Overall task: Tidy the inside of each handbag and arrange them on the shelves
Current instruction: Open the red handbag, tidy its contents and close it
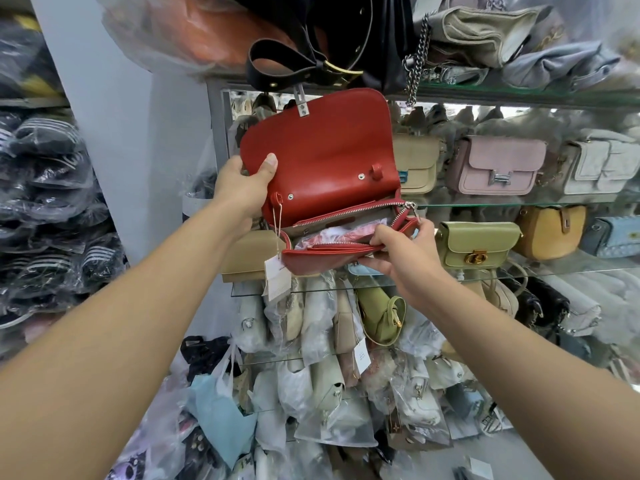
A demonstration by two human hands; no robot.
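The left hand grips the raised flap of a red leather handbag; the right hand pinches its unzipped front edge, crumpled stuffing paper inside.

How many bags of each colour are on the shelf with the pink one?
Beige bag: 1
Pink bag: 1
Pale grey bag: 1
Total: 3 in view. The red bag hides the left end of the shelf.

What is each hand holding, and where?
Both hold the red handbag: left hand grips the raised flap by its edge; right hand pinches the unzipped front rim.
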